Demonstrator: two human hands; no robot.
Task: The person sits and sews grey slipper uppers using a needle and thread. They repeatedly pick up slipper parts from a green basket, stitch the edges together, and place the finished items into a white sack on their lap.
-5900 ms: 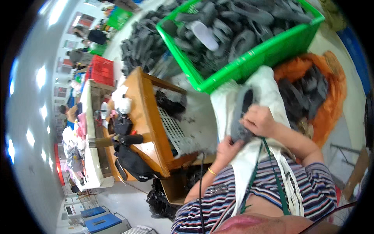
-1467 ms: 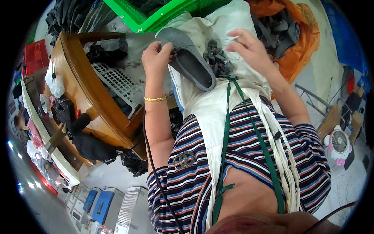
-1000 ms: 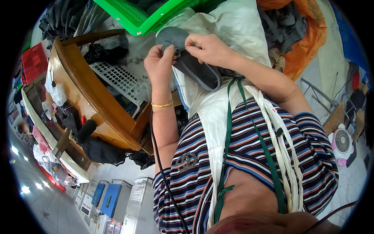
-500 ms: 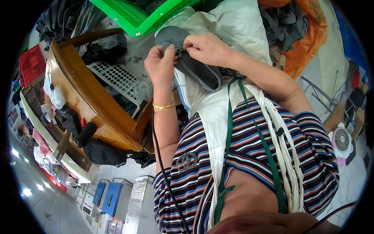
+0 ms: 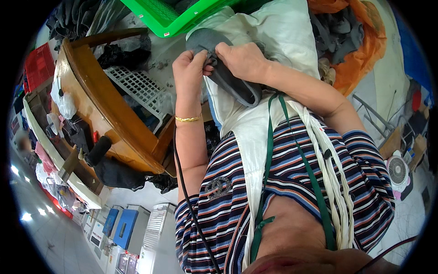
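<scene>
A dark grey soft slipper (image 5: 235,86) rests on my lap, over the white apron (image 5: 255,27), its rounded toe pointing away from me and its opening toward me. At the front of the opening sits a bunched grey bit of fabric. My left hand (image 5: 190,68) pinches this from the left, thumb and fingers closed on it. From the right, my right hand (image 5: 244,60) has its fingertips pressed together against the same spot. Whether a small tool is between the right fingertips is hidden.
Beyond my knees is a green plastic crate (image 5: 175,25). A curved wooden table (image 5: 105,109) stands to the left, with a white plastic grid basket (image 5: 137,89) beside it. An orange sack (image 5: 365,50) of grey pieces lies right; a small fan (image 5: 399,171) is farther right.
The view has shifted slightly. Both hands stay at the front of the slipper's opening, the right fingers bending closer over the bunched fabric.
</scene>
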